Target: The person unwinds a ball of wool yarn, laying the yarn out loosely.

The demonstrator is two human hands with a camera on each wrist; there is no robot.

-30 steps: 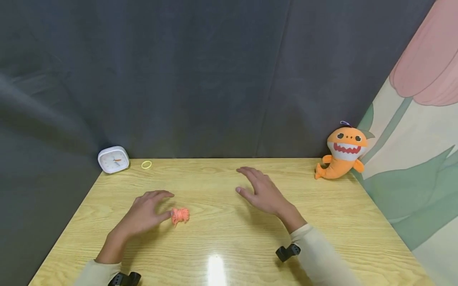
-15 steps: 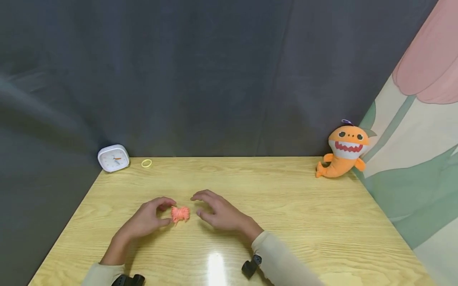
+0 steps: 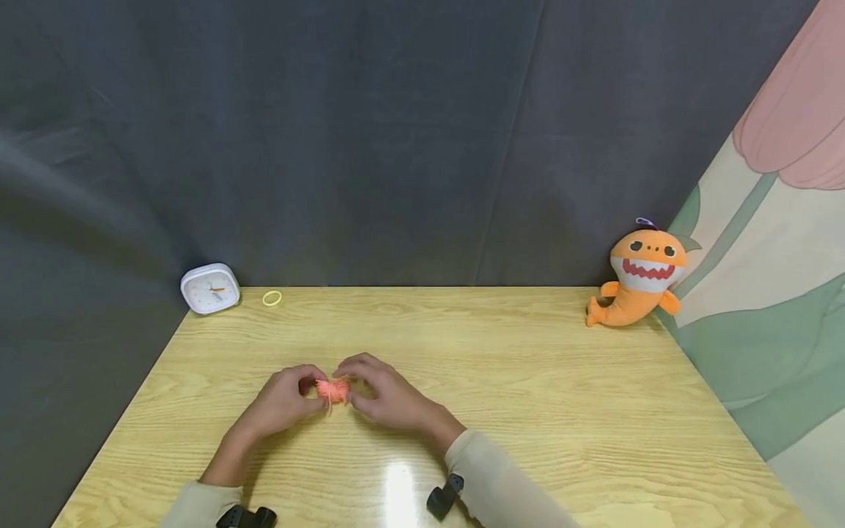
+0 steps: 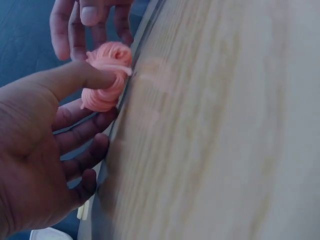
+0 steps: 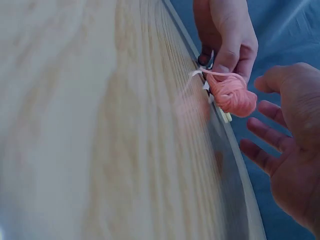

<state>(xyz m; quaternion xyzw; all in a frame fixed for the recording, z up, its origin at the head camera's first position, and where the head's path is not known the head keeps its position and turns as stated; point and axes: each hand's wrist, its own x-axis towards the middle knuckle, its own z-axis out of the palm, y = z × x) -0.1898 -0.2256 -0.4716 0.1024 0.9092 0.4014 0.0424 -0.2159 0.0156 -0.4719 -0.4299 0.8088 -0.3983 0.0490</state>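
A small bundle of coral-pink yarn [image 3: 333,391], tied round its middle, is between my two hands over the table. My left hand [image 3: 282,400] pinches its left end, thumb in front and fingers behind, as the left wrist view shows on the yarn bundle [image 4: 107,95]. At the other end my right hand [image 3: 386,396] has its thumb and fingers spread around the bundle. In the right wrist view those fingers are apart and a little short of the yarn [image 5: 234,96]. A loose strand hangs from the bundle's near side.
A white clock [image 3: 210,289] stands at the table's back left corner, beside a yellow ring [image 3: 272,298]. An orange plush shark [image 3: 639,277] sits at the back right. A dark curtain [image 3: 396,147] hangs behind the wooden table [image 3: 561,411].
My right hand has swept left across the table to the yarn. My left hand has moved slightly right and closed its thumb and fingers on the yarn's left end.
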